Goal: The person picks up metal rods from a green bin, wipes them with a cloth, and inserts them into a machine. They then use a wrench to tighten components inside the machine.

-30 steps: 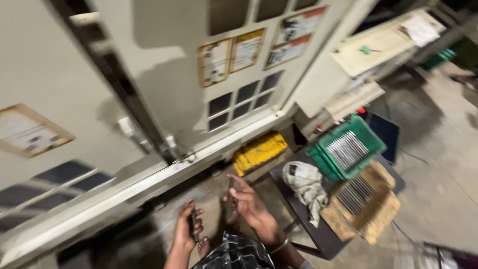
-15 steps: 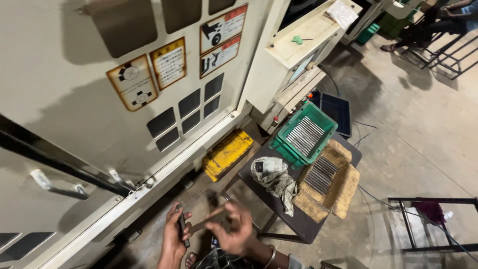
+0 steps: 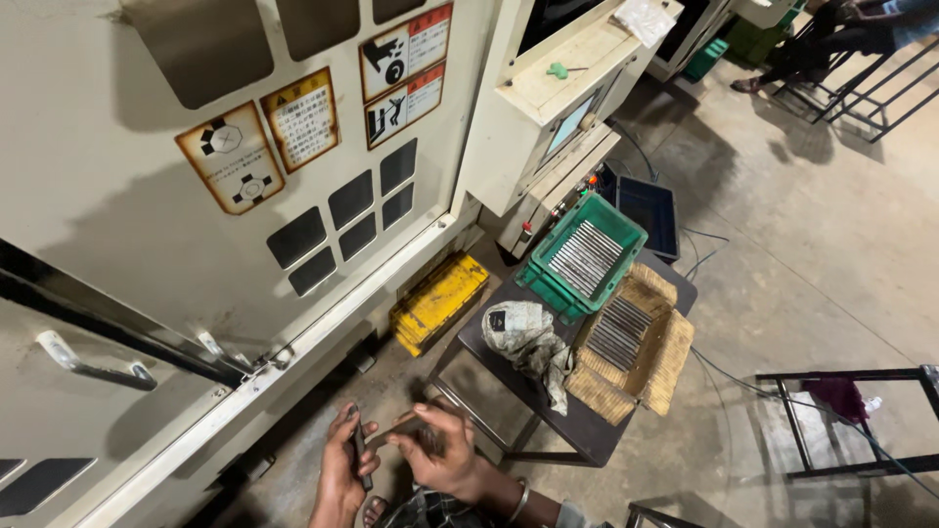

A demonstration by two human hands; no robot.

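Note:
At the bottom middle of the head view, my left hand (image 3: 344, 467) is closed around a short dark metal rod (image 3: 360, 452). Just to its right, my right hand (image 3: 440, 452) pinches a second thin rod-like piece (image 3: 391, 430) between its fingers, level with the first. Both hands hover above the concrete floor, in front of a large beige machine (image 3: 196, 147). A small dark table (image 3: 509, 381) stands to the right of my hands.
The table carries a green crate of metal rods (image 3: 585, 256), an open cardboard box of rods (image 3: 626, 337) and a crumpled rag (image 3: 528, 337). A yellow box (image 3: 438, 301) lies by the machine base. A dark metal frame (image 3: 841, 420) stands right; a person sits far top right (image 3: 861, 29).
The view has swung right and pulled back, showing more floor and the table. My hands stay together low in the frame, holding the rods.

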